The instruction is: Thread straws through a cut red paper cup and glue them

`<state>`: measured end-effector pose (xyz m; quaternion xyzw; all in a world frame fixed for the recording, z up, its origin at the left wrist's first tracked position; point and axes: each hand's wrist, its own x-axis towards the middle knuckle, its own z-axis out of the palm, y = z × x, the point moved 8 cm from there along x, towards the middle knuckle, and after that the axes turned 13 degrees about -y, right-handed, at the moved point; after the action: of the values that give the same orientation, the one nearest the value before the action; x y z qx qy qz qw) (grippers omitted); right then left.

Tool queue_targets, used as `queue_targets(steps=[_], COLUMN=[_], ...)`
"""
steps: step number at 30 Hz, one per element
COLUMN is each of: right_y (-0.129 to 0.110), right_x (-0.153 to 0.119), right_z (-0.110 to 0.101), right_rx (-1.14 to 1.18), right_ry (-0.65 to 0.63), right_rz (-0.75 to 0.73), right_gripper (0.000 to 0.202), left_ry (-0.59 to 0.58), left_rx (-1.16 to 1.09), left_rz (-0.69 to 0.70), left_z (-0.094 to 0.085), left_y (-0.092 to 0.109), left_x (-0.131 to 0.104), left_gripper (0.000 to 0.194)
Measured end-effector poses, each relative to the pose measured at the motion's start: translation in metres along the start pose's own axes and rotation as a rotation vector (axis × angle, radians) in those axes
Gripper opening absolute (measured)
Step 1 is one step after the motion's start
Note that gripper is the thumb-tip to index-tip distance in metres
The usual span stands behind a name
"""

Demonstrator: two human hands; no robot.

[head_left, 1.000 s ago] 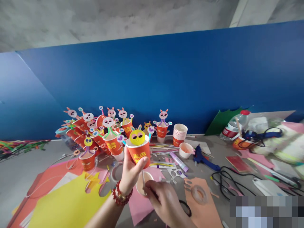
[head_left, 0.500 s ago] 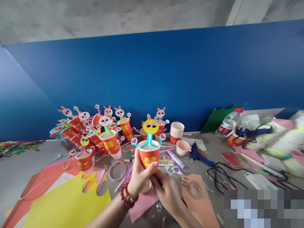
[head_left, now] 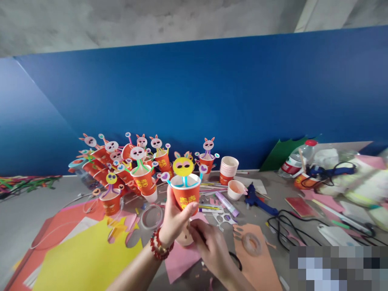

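Observation:
My left hand (head_left: 178, 218) is wrapped round an orange paper cup (head_left: 185, 194) with yellow characters, held upright above the table. From its mouth rises a yellow paper animal face (head_left: 183, 166) with pink eye patches and ears, on a blue stem. Two blue arms with white discs bearing purple hearts spread over the rim. Just below the cup, my right hand (head_left: 209, 242) is closed, thumb against curled fingers; whatever they pinch is hidden. Behind the hands, a pale rounded object (head_left: 184, 237) is partly covered.
Several orange cups with rabbit figures (head_left: 142, 178) crowd the back left. Stacked cups (head_left: 228, 167), a small cup (head_left: 235, 189), a glue stick (head_left: 227, 204) and a blue glue gun (head_left: 257, 200) lie beyond my hands. Yellow paper (head_left: 87, 258) and a tape roll (head_left: 251, 244) lie nearer.
The yellow face has sunk closer to the cup's rim and its stem shows shorter. My right hand has moved slightly down, away from the cup's base. The left hand keeps its grip.

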<state>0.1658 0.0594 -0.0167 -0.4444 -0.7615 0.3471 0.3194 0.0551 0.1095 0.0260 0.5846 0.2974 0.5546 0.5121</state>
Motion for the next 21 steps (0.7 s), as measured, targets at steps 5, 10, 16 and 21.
queue_targets(steps=[5, 10, 16, 21], right_y=[0.003, 0.001, 0.005, 0.003], right_x=[-0.004, -0.001, 0.002, 0.001], right_z=[-0.023, -0.016, 0.016, 0.014], right_rx=[0.047, 0.032, -0.086, -0.109], right_ry=[0.183, 0.114, -0.055, -0.043], right_rz=[-0.045, -0.04, 0.031, 0.037], right_gripper=[0.022, 0.023, 0.03, 0.029], left_ry=[-0.086, -0.058, 0.098, 0.053], left_rx=[-0.036, -0.014, 0.038, 0.03], left_rz=[0.001, -0.005, 0.069, 0.054], left_z=[0.026, 0.016, -0.021, -0.018], left_y=[-0.008, -0.004, 0.016, 0.014], left_x=[-0.005, -0.002, 0.001, 0.001], left_gripper=[0.077, 0.076, 0.073, 0.072])
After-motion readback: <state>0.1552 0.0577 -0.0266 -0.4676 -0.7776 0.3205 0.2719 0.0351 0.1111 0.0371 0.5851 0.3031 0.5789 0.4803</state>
